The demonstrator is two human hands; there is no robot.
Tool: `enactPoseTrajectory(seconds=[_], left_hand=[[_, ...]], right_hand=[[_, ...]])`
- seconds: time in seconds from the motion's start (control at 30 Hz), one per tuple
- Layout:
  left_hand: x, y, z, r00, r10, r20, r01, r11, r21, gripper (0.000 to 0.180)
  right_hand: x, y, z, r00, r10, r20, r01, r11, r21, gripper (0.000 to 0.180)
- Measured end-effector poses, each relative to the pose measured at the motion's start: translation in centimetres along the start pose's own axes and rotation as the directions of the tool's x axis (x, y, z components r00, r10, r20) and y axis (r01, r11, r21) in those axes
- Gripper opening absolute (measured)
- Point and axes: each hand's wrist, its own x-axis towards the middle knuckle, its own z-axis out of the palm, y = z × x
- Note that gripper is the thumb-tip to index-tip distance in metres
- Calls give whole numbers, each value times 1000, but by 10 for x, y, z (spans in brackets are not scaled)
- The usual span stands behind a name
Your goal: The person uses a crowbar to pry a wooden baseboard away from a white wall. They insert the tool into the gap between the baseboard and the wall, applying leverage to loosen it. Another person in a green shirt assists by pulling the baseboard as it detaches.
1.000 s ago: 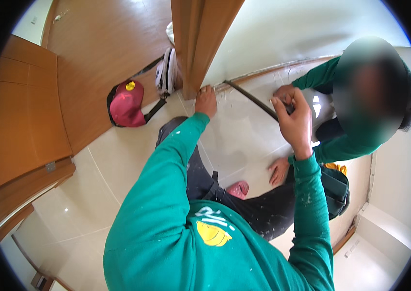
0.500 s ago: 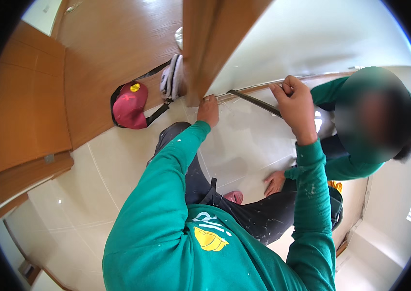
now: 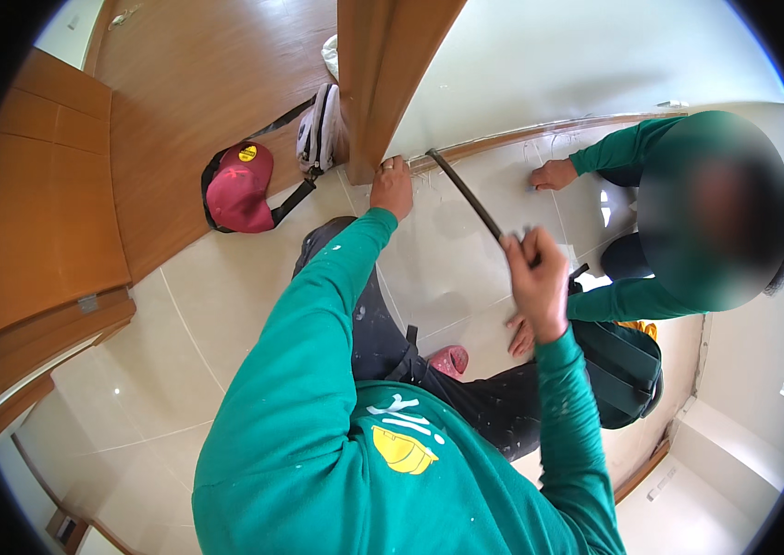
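Dark bar (image 3: 468, 196) above glossy tiled floor (image 3: 174, 356), white wall (image 3: 586, 55), brown doorframe (image 3: 384, 83)

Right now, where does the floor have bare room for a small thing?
Widest: the tiles between the brown door, the red cap and the left sleeve. Smaller: the patch between the dark bar and the trousers. Crowded: by the door frame, at the left hand, and around the co-worker's hands and the dark bag.
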Motion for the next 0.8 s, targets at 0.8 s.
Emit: enactPoseTrajectory(seconds=[0.8], left_hand=[[-96,85,17,588,-62,807,697,-469,-543,72]], right_hand=[[-105,68,-16,624,757,193,-341,41,939,33]])
